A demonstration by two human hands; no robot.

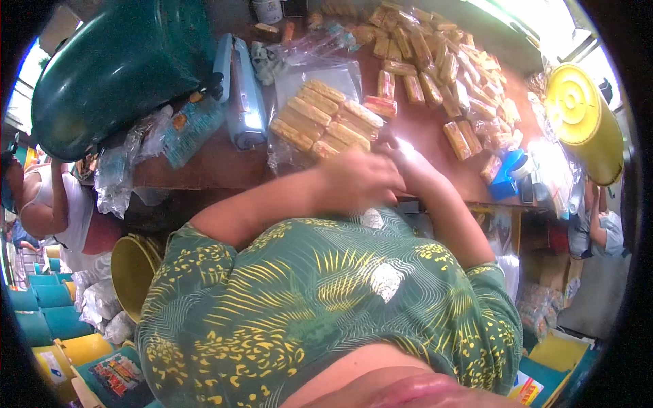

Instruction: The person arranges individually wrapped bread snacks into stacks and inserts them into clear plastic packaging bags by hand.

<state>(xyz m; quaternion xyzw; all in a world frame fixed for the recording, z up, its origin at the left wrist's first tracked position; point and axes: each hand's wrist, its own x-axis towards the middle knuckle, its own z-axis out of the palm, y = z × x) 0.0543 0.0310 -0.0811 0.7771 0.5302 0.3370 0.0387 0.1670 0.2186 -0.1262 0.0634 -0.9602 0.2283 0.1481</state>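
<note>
My left hand (360, 178) is smeared by motion in front of my chest, and its fingers do not show clearly. My right hand (411, 162) meets it at the table's near edge, with fingers curled in; whatever they grip, if anything, is hidden. Just beyond both hands, a block of golden wrapped bars (320, 115) lies in rows on a clear plastic bag (340, 71). A single bar with a red mark (380, 106) lies beside the block, close to my right fingers.
A large heap of wrapped bars (435, 61) covers the table's (408, 122) far right. At left are a blue bar-shaped device (246, 95), printed wrappers (194, 129) and a big green tub (122, 75). A blue tape dispenser (505, 175) and yellow bucket (581, 115) are right. Other people are at both sides.
</note>
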